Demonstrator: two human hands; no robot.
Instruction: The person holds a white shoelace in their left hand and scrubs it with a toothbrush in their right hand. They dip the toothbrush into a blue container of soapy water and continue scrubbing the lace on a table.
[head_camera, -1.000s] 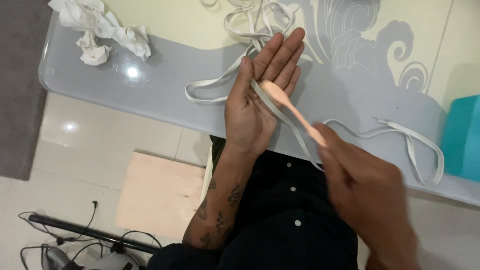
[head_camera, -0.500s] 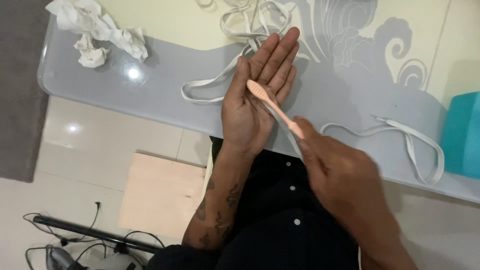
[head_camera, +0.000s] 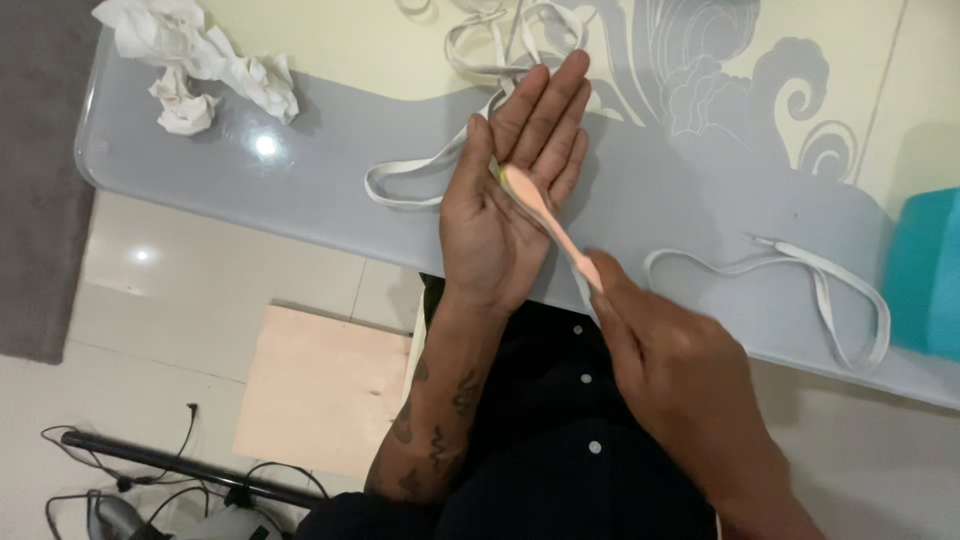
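Your left hand (head_camera: 510, 200) lies flat, palm up, over the tabletop's (head_camera: 680, 200) near edge. Your right hand (head_camera: 680, 390) is clamped on a pale strip (head_camera: 545, 215), possibly a spatula, its tip on that palm. You seem mid-stroke; next, keep the palm level.

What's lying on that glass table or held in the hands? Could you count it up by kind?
White straps or laces: 2, one under the left hand, one at the right
Crumpled white tissue heaps: 1
Teal boxes: 1
Peach spoon-like sticks: 1, held by the right hand against the left hand
Total: 5
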